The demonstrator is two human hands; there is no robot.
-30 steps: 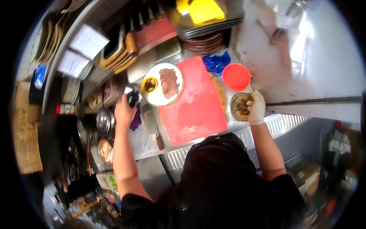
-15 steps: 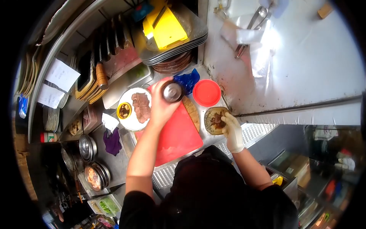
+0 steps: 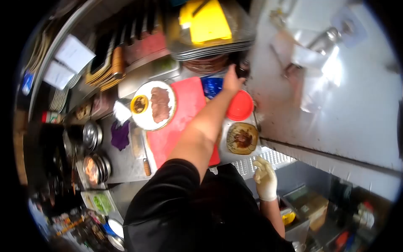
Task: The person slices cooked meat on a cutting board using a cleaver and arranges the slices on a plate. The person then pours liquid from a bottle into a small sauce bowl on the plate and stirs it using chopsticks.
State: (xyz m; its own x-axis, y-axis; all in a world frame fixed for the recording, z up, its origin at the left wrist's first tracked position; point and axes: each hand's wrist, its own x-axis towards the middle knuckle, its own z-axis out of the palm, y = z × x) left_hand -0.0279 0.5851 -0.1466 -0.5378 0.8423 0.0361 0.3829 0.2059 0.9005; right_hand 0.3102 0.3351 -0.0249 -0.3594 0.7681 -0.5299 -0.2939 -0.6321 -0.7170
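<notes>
My bare left hand [image 3: 233, 82] reaches across to the back right, closed around a dark pepper mill-like container [image 3: 243, 68] beside the stacked plates. Below it lie a red lid [image 3: 240, 105] and a blue plastic bag [image 3: 212, 87]. My gloved right hand [image 3: 265, 177] hangs near the counter's front edge, fingers curled and apart, holding nothing visible. Just beyond it sits a bowl [image 3: 242, 138] with dark brown sauce. A white plate [image 3: 142, 119] with sliced meat [image 3: 160, 104] and a small yellow cup [image 3: 139, 103] of dark bits overlaps the red cutting board [image 3: 184, 101].
Trays [image 3: 214, 51] with a yellow item [image 3: 210, 25] stand at the back. A knife [image 3: 147, 167] lies left of the board, near a purple cloth [image 3: 120, 135]. Metal bowls [image 3: 92, 135] are farther left. A white wall panel [image 3: 348, 92] rises on the right.
My left hand carried the dark container from the left, over the board, to the back right. My right hand left the sauce bowl and drew back towards me.
</notes>
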